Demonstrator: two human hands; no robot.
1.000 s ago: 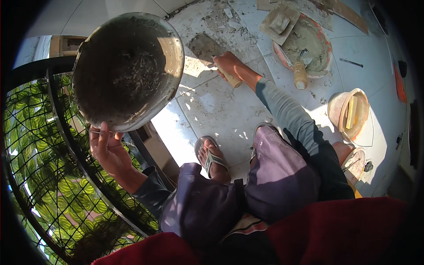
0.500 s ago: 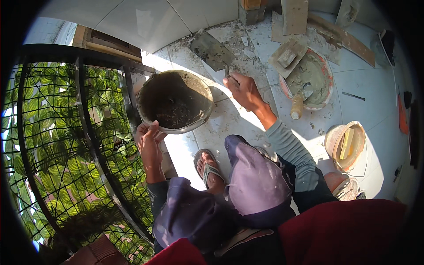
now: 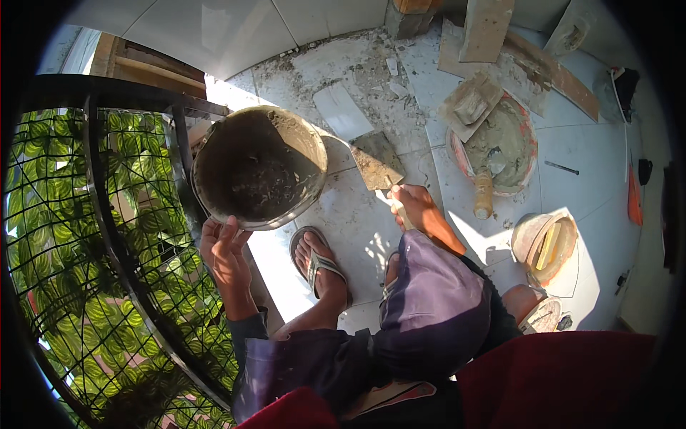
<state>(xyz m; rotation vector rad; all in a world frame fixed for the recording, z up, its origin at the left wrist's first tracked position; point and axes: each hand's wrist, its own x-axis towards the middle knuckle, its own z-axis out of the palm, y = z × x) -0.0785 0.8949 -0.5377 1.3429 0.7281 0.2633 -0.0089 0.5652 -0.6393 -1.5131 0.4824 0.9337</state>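
Observation:
My left hand [image 3: 229, 254] grips the near rim of a round, cement-stained bucket [image 3: 254, 168] with dark grit inside, beside the black railing. My right hand [image 3: 421, 214] is closed on the pale handle of a broad metal trowel [image 3: 375, 161], whose dirty blade points away from me over the tiles, right of the bucket. A white tile piece [image 3: 339, 111] lies just beyond the blade. To the right is a basin of grey mortar [image 3: 504, 164], with a wooden-handled tool [image 3: 483, 200] in it and a square mud-crusted board [image 3: 464, 118] resting on its rim.
Railing with mesh [image 3: 89, 186] and leaves runs along my left. A tiled wall [image 3: 243, 36] stands ahead. Tile offcuts [image 3: 486, 32] lie at the back right, a bolt [image 3: 561, 168] on the floor, and a small pail [image 3: 532, 247] with a yellow block at the right. My sandalled feet [image 3: 318, 261] are below.
The bucket has moved lower and smaller in view. The trowel has been drawn back toward me, uncovering the white tile piece. My right knee now covers much of my right forearm.

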